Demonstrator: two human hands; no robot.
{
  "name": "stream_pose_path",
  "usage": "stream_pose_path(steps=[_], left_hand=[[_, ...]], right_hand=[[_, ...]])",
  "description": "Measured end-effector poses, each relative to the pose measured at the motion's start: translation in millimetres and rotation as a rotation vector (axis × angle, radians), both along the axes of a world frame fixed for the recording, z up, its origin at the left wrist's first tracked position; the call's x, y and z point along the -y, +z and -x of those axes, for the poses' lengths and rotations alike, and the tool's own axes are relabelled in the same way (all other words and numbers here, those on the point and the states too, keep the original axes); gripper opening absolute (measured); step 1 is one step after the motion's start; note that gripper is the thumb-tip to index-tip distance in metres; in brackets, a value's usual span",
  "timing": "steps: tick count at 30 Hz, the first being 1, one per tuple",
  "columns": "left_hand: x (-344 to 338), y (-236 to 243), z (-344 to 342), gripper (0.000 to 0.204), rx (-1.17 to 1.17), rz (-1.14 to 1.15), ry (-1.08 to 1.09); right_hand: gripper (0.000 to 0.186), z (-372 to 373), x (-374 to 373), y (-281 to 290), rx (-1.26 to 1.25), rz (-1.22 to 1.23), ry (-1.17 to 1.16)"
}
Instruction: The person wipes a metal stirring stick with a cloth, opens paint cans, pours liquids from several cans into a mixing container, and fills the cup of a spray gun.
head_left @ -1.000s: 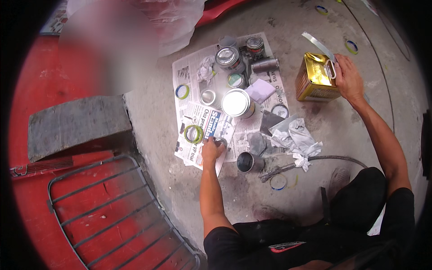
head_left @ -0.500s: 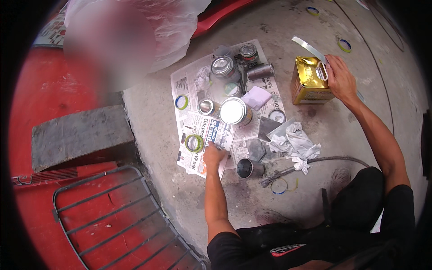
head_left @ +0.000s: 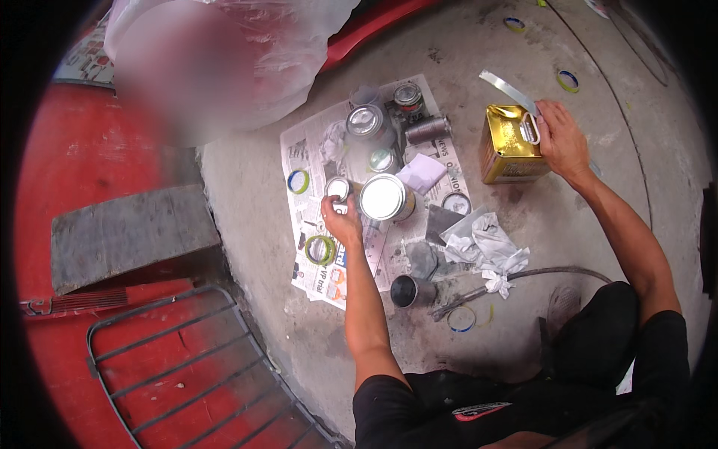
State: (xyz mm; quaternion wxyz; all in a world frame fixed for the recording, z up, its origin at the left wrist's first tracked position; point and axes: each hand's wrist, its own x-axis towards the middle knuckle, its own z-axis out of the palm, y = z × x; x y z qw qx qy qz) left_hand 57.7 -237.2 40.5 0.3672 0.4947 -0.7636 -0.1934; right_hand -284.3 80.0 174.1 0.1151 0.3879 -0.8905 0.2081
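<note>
My left hand (head_left: 342, 222) reaches over the newspaper (head_left: 299, 150), its fingers curled round the near side of a small metal can (head_left: 338, 187). Just to the right stands a larger can with a bright white top (head_left: 383, 197). Nearer me lies a green tape roll (head_left: 320, 250). My right hand (head_left: 562, 138) is closed at the right edge of a square gold tin (head_left: 512, 150), beside its white handle (head_left: 529, 129). A long metal strip (head_left: 508, 90) runs under those fingers; whether they also touch the handle is hidden.
More cans (head_left: 364, 120) and a folded pink cloth (head_left: 423, 173) lie on the newspaper. Crumpled white rags (head_left: 493, 247), a dark cup (head_left: 404, 292) and a hose (head_left: 553, 269) are nearer me. Red panels (head_left: 67, 150), a wooden ramp-shaped block (head_left: 134, 236) and a black rack (head_left: 187, 355) fill the left.
My left hand has moved away from me across the newspaper to the small can and curled round it. My right hand stays at the gold tin.
</note>
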Motion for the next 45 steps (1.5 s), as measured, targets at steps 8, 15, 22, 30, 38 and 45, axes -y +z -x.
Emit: stream_pose_path(steps=[8,15,22,30,38,45], left_hand=[[3.9,20.9,-3.7,0.067,0.211,0.078,0.084],[-147.0,69.9,59.2,0.034,0.1,-0.056,-0.783],[-303.5,-19.6,77.0,0.045,0.755,0.027,-0.809],[-277.9,-9.7,68.4,0.034,-0.218,-0.778,-0.246],[-288.6,144.3,119.8,0.037,-0.953,-1.186,-0.284],[-356.0,182.8,133.0,0.083,-1.006,-1.611,-0.939]], right_hand=[[0.035,0.1,3.1,-6.2,-0.058,0.036,-0.011],[0.03,2.1,-12.7,0.2,-0.234,-0.009,-0.023],[0.027,1.4,-15.3,2.8,-0.075,0.008,-0.006],[0.025,13.1,-33.8,57.4,0.267,-0.326,0.056],[0.039,-104.4,-90.0,70.6,0.119,0.515,0.651],[0.032,-101.2,-83.0,11.3,0.993,0.748,0.356]])
